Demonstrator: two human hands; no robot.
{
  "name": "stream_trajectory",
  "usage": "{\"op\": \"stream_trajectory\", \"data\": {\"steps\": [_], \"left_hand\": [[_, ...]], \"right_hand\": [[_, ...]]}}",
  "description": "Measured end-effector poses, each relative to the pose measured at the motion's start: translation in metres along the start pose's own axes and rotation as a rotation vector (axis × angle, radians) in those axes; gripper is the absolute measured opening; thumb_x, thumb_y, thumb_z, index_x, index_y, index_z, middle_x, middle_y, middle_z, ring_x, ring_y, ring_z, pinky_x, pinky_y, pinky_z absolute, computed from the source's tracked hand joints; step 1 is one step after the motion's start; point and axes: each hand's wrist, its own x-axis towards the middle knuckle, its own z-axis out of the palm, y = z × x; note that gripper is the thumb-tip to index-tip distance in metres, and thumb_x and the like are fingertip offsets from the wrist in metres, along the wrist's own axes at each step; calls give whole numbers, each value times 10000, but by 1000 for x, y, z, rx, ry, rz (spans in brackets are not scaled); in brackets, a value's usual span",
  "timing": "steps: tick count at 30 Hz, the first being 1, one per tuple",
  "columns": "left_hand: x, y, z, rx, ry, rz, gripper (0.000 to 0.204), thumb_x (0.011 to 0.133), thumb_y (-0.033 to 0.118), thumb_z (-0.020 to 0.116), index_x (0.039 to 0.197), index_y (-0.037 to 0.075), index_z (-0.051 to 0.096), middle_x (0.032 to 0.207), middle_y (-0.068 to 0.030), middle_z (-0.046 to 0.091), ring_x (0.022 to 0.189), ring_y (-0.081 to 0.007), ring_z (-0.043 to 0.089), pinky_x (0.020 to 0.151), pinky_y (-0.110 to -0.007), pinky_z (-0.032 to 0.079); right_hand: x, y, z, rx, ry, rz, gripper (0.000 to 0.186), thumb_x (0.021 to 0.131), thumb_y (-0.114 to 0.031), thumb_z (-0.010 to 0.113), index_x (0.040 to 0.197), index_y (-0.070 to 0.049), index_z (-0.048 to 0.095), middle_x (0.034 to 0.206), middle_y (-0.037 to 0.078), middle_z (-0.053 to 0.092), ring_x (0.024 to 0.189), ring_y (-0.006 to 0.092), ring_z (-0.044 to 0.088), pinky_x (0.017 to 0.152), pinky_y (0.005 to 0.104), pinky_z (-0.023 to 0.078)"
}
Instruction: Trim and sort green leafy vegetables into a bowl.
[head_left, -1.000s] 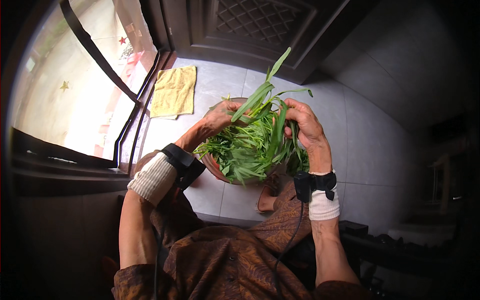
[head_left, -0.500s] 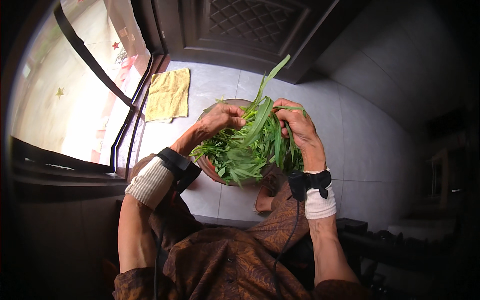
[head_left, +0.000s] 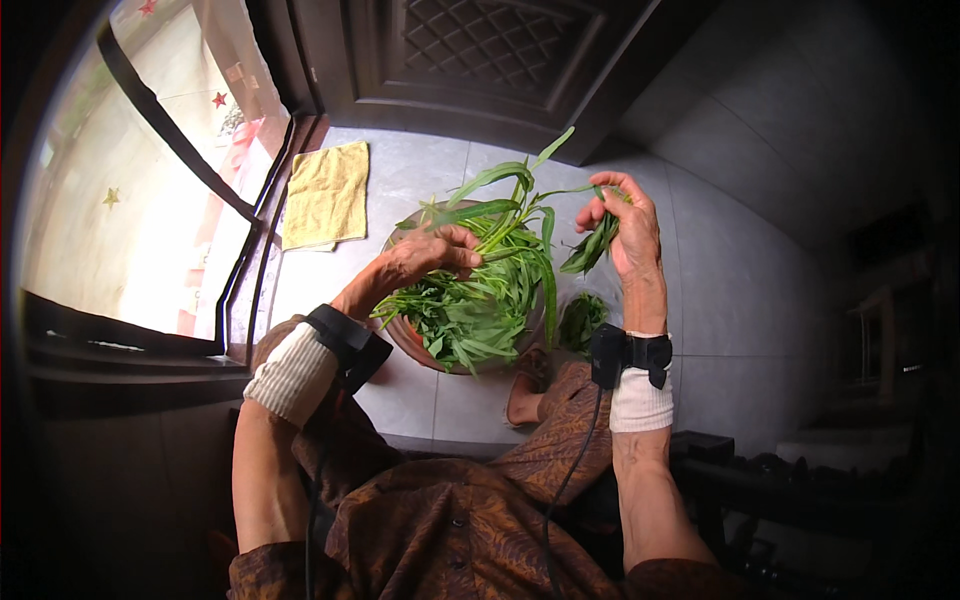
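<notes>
The person sits low over a tiled floor (head_left: 740, 300) with a round basin (head_left: 405, 335) of leafy greens (head_left: 470, 315) between the knees, so both hands can work right above it and whatever drops lands back in the pile. The left hand (head_left: 430, 255) is closed around the thick end of a long green stalk (head_left: 510, 200), fingers curled tight on it just above the heap, which keeps the stem steady while the leafy top fans out up and to the right of the knuckles. The right hand (head_left: 625, 225) sits well off to the right of that stalk, raised a bit higher, pinched shut on a small bunch of picked leaves (head_left: 595, 245) that hang down below the thumb. Looks like one hand is the holder and the other the plucker, judging by how they're spaced. Just below the right wrist there's a smaller clump of greens (head_left: 582, 320) on the floor beside the basin, kept apart from the main pile. Both wrists wear a black strap over a pale cuff. Far to the left of the left hand a yellow cloth (head_left: 325, 195) lies flat by the sliding door track.
</notes>
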Motion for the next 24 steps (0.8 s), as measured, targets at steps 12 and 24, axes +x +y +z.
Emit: {"op": "stream_trajectory", "data": {"steps": [12,24], "left_hand": [[-2,0,2,121,10,12,239,781,226,664,716,5,601,642,-19,560,623,-96,512,592,-229,402],[-7,18,8,127,-9,21,145,744,174,695,706,53,624,633,6,584,583,-70,504,539,-227,385]], "right_hand": [[-4,-17,6,-140,4,-89,146,810,-72,611,934,-22,550,523,-43,395,379,31,321,347,195,248],[-6,-5,-3,-138,-182,288,100,792,-86,592,856,-12,576,500,-40,401,356,43,337,325,204,250]]}}
